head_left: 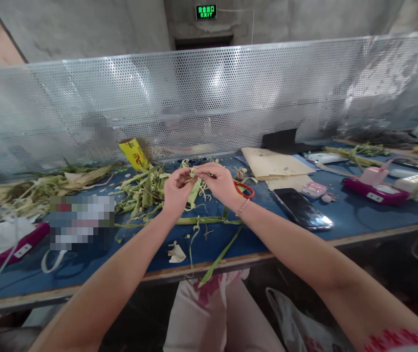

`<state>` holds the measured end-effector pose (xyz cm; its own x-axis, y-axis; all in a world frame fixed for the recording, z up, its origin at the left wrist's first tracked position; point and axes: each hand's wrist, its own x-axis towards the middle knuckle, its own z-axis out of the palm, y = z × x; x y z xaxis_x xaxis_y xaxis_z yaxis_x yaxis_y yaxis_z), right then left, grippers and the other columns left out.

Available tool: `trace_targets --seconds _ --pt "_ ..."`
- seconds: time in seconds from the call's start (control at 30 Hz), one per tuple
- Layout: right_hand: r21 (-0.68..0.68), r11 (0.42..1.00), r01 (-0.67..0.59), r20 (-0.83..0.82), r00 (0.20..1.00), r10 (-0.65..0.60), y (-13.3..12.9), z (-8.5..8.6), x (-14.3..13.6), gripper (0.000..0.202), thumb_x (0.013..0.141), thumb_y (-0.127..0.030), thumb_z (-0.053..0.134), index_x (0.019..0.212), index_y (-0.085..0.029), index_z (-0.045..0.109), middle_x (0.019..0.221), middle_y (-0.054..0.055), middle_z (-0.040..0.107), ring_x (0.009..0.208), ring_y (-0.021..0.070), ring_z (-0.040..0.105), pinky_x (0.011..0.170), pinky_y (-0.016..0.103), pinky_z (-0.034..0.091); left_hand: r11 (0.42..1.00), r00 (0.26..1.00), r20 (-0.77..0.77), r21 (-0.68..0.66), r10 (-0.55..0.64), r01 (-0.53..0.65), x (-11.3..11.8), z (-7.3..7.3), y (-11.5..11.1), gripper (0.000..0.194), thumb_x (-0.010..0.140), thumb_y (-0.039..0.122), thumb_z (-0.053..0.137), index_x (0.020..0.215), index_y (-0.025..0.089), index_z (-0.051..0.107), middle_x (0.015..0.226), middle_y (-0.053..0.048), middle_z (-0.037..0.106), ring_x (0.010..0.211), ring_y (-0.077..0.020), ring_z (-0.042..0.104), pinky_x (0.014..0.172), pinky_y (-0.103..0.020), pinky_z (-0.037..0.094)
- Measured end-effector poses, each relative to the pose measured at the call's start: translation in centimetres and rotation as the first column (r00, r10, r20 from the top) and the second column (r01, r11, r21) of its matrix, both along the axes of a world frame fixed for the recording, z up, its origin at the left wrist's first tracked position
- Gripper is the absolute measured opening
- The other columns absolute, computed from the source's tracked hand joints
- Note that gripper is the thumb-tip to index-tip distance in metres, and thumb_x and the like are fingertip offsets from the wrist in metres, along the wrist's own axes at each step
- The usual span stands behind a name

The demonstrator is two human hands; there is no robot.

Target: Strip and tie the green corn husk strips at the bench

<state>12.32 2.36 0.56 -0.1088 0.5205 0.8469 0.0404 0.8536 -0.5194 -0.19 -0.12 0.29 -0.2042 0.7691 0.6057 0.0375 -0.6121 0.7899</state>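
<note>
My left hand (178, 191) and my right hand (219, 182) meet above the middle of the blue table, fingertips pinched together. Between them is a pale green leafy strip (193, 196), partly hidden by the fingers; its exact kind is hard to make out. A heap of green and yellowish plant strips (144, 190) lies just left of my left hand. Red-handled scissors (246, 189) rest beside my right wrist, their blades hidden. Long green leaves (218, 259) lie below my hands, one hanging over the table edge near a pale scrap (176, 253).
A perforated metal screen (209, 98) closes off the table's back. A yellow can (134, 154) stands behind the heap, with dry husks (80, 188) to its left. On the right are brown paper (275, 164), a phone (302, 209) and a magenta power strip (375, 191) with cables.
</note>
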Motion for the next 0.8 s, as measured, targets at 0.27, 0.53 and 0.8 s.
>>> trace_targets --seconds 0.27,0.53,0.8 --pt "0.087 0.996 0.031 0.085 0.996 -0.039 -0.08 -0.11 0.07 0.025 0.076 -0.010 0.050 0.076 -0.025 0.069 0.087 0.002 0.068 0.082 0.0132 0.061 0.077 0.030 0.050 0.996 0.992 0.111 -0.047 -0.065 0.070 -0.01 0.13 0.01 0.022 0.066 0.038 0.062 0.070 0.016 0.059 0.066 0.001 0.057 0.063 -0.0098 0.056 0.068 -0.028 0.051" --pt "0.040 0.999 0.002 0.102 0.995 -0.006 -0.29 -0.16 -0.15 0.022 0.075 -0.012 0.050 0.076 -0.024 0.068 0.088 0.002 0.067 0.085 0.0143 0.060 0.077 0.032 0.050 1.000 1.000 -0.022 -0.020 -0.005 0.004 -0.25 -0.01 0.06 0.023 0.073 0.040 0.055 0.069 0.017 0.052 0.065 0.001 0.052 0.062 -0.0102 0.054 0.066 -0.026 0.048" --pt "0.051 0.998 0.023 0.092 0.995 -0.027 -0.36 -0.25 -0.32 0.020 0.074 -0.010 0.051 0.074 -0.023 0.067 0.086 0.003 0.066 0.083 0.0130 0.060 0.075 0.029 0.050 0.995 0.986 -0.137 -0.008 0.095 -0.097 -0.74 0.16 0.17 0.021 0.075 0.038 0.052 0.069 0.018 0.050 0.061 0.001 0.053 0.057 -0.0104 0.053 0.059 -0.024 0.044"
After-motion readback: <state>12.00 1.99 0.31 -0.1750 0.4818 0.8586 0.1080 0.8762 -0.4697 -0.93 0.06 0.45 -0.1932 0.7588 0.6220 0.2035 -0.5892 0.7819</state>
